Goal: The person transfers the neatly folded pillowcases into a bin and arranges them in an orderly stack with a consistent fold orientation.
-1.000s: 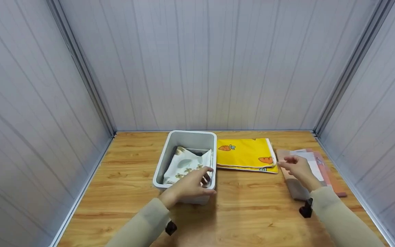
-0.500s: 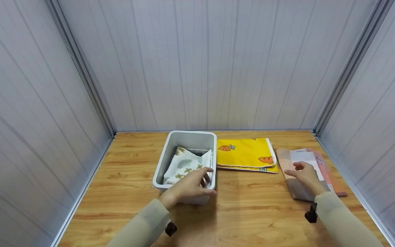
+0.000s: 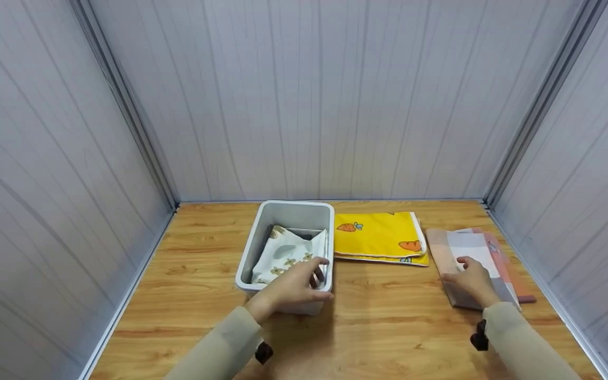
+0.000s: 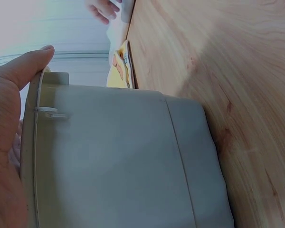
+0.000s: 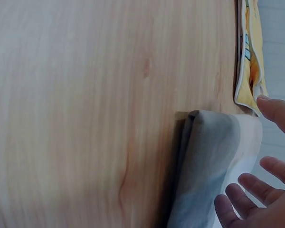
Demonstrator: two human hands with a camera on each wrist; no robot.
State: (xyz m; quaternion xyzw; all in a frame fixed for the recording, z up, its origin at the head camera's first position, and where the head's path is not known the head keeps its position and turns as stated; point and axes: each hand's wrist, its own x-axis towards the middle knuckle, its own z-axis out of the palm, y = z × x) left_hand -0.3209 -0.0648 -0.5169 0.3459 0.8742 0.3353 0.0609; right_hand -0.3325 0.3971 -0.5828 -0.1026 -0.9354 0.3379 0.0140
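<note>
My left hand grips the near right corner of a light grey plastic bin. In the left wrist view its thumb lies over the rim and the other fingers are mostly hidden behind the wall. Inside the bin lies a white cloth with a leaf and flower print. My right hand, fingers loosely bent and spread with nothing between them, hovers close over a folded checked cloth in peach, white and grey. The right wrist view shows this cloth's thick folded edge below the fingers.
A folded yellow cloth with carrot prints lies between the bin and the checked cloth. Beneath the checked cloth's right side, a coral-coloured piece sticks out. Pale panels wall in the wooden table at the back and both sides.
My right hand has moved from the checked cloth's left edge, by the yellow cloth, toward me and slightly right over the checked cloth. The left hand and the bin have stayed put.
</note>
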